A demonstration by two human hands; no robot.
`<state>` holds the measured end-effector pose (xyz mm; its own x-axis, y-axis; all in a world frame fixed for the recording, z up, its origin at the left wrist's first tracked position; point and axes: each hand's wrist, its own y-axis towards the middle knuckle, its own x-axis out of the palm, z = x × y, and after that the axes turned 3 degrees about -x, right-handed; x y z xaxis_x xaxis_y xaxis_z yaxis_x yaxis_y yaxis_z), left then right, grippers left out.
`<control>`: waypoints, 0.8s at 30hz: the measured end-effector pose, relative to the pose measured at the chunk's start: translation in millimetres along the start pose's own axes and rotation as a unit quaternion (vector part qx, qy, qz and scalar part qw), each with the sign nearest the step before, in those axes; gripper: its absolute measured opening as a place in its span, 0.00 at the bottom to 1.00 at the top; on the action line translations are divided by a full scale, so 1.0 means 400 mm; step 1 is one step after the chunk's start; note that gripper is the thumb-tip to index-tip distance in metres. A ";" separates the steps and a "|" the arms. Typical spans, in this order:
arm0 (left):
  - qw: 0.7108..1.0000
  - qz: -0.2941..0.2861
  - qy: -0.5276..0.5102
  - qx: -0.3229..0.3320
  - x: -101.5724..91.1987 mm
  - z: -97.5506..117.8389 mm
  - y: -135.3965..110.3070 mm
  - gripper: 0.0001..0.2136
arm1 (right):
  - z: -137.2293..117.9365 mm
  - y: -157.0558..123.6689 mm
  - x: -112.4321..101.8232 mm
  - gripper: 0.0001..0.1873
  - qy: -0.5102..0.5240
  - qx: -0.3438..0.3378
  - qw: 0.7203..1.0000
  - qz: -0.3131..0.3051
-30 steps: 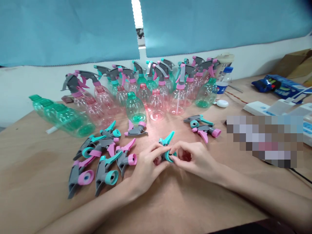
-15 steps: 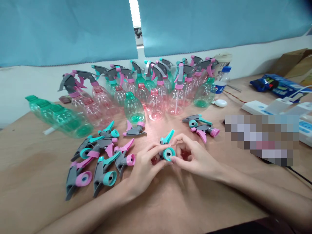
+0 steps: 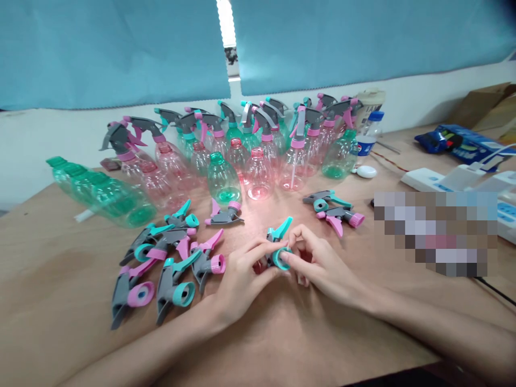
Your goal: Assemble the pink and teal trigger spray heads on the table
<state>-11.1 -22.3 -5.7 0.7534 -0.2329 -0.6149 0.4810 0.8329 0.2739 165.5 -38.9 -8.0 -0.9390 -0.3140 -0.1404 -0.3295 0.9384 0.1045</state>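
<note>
My left hand [image 3: 245, 274] is closed around a grey and teal trigger spray head [image 3: 281, 231], its round teal collar [image 3: 281, 259] facing me. My right hand [image 3: 318, 263] has its thumb across the collar's opening, while the other fingers curl at the collar's right side. Whether anything small sits under that thumb is hidden. To the left lie several loose spray heads, among them a teal one [image 3: 177, 290] and a pink one [image 3: 135, 295]. A pink spray head [image 3: 226, 214] lies beyond my left hand, and a pink one [image 3: 341, 217] and a teal one [image 3: 326, 200] lie to the right.
Clear pink bottles [image 3: 258, 177] and green bottles [image 3: 223, 180] stand behind, many with spray heads on. Several green bottles [image 3: 139, 212] lie at the left. At right are a blue-capped drink bottle [image 3: 365, 145], a white power strip [image 3: 427, 179], a blue packet [image 3: 463, 145] and a blurred-out patch.
My right thumb has moved from the collar's lower edge onto its opening, and the right fingers have drawn in. The left hand still grips the spray head. The view has shifted slightly.
</note>
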 end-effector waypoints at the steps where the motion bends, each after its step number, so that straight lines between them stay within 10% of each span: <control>1: 1.000 0.000 -0.004 -0.004 -0.001 -0.001 0.001 0.17 | 0.000 0.000 -0.002 0.06 0.033 0.006 0.999 -0.012; 17: 0.999 0.034 0.022 -0.033 0.001 -0.002 0.003 0.15 | 0.001 0.024 -0.060 0.13 0.006 -0.048 0.993 0.110; 24: 0.998 0.021 0.063 0.011 0.033 0.035 0.036 0.17 | -0.047 0.058 -0.162 0.13 0.020 -0.140 0.958 0.248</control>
<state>12.0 -20.3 0.6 0.7117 -0.1324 -0.6899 0.4606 0.8294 0.3160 217.0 0.7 22.1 -0.9882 0.1498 0.0312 0.1494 0.8997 0.4102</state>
